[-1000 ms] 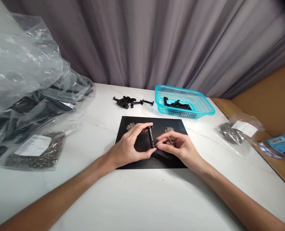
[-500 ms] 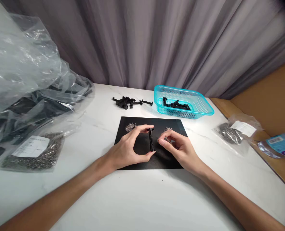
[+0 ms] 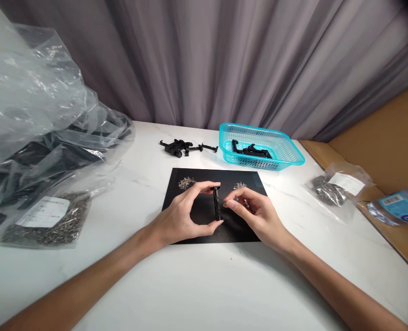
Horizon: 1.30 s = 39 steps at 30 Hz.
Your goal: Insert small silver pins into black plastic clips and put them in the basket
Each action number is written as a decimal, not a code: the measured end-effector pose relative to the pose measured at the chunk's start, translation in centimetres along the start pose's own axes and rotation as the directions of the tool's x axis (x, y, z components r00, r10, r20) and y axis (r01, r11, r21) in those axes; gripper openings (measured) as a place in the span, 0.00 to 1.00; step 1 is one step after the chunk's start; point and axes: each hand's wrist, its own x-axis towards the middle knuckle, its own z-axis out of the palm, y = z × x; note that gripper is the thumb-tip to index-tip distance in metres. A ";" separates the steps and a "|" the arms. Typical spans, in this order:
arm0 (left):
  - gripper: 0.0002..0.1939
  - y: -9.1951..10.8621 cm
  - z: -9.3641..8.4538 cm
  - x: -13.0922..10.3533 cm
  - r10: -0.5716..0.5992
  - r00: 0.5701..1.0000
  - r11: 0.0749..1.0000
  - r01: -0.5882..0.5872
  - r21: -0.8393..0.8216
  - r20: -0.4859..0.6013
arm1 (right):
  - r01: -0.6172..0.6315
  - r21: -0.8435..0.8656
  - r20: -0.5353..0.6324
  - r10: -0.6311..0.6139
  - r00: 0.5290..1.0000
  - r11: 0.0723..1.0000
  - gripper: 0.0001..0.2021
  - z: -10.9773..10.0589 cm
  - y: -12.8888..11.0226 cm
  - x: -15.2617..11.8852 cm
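Note:
A slim black plastic part (image 3: 217, 203) is pinched end to end between the thumb and fingers of my left hand (image 3: 186, 209), upright above the black mat (image 3: 204, 234). Close to its right side, my right hand (image 3: 255, 211) has thumb and forefinger pressed together on a tiny metal piece (image 3: 225, 203), too small to name for sure. More small shiny metal bits show under the curled fingers of that hand. On the mat lie two piles of small metal pieces, a left pile (image 3: 186, 183) and a right pile (image 3: 240, 185).
Behind the mat lie several black plastic parts (image 3: 178, 147). A blue basket (image 3: 295, 158) holds more of them. Large clear plastic bags (image 3: 45, 105) and a labelled bag of metal pieces (image 3: 52, 220) lie left; another bag (image 3: 335, 186) and a blue-labelled packet (image 3: 397, 204) lie right.
My right finger and thumb have come slightly nearer the black plastic part, and the tiny metal piece now shows at their tips. My left hand keeps its hold. The view has shifted slightly.

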 end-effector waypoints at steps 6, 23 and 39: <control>0.38 0.1 0.0 0.1 0.033 0.999 0.999 -0.033 0.026 -0.007 | 0.058 -0.004 0.008 -0.058 0.998 0.998 0.10 -0.1 0.1 -0.1; 0.38 0.0 0.0 0.1 0.062 0.997 0.997 -0.060 0.042 -0.052 | 0.039 -0.030 0.014 -0.039 0.999 0.999 0.07 -0.1 -0.6 -0.7; 0.38 -0.2 0.1 0.2 0.029 0.998 0.999 -0.028 0.019 -0.056 | 0.205 -0.243 0.080 -0.191 0.978 0.948 0.07 -0.7 -1.2 -0.9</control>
